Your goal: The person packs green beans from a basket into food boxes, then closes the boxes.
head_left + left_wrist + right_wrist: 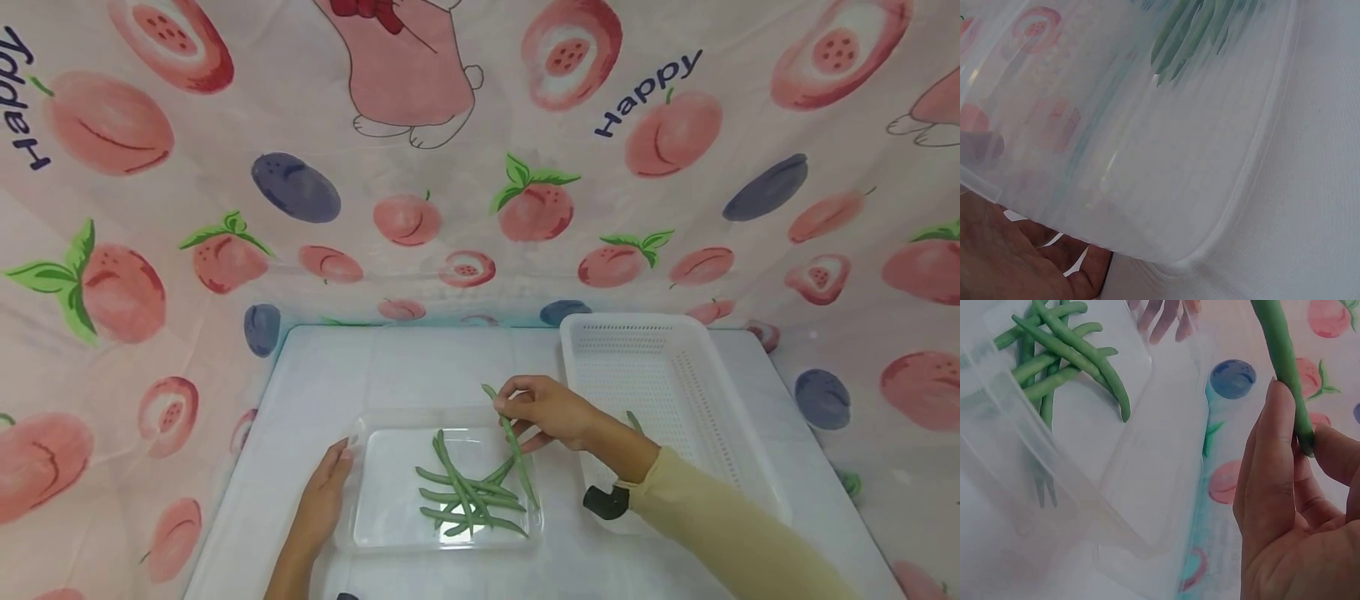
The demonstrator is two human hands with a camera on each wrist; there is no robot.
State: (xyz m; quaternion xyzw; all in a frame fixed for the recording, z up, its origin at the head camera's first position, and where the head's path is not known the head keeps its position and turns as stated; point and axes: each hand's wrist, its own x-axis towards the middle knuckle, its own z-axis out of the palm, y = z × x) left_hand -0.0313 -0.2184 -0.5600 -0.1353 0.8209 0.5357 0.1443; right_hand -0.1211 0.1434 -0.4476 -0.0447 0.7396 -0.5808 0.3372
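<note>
My right hand (551,408) pinches the end of a green bean (517,450) between thumb and fingers. This bean slants down over the right side of a clear plastic container (386,500). Inside, several green beans (468,492) lie crossed in a loose pile. My left hand (324,487) is at the container's left end, its fingers against the outer wall. The left wrist view shows those fingers (1088,269) below the rim, partly hidden by the wall. In the right wrist view, the held bean (1282,356) rises from the fingertips.
A white perforated basket (723,350) stands to the right, partly behind my right forearm. One green bean (634,421) shows inside it. Both stand on a white-covered table (330,367), with a fruit-print cloth (450,183) behind and at the sides.
</note>
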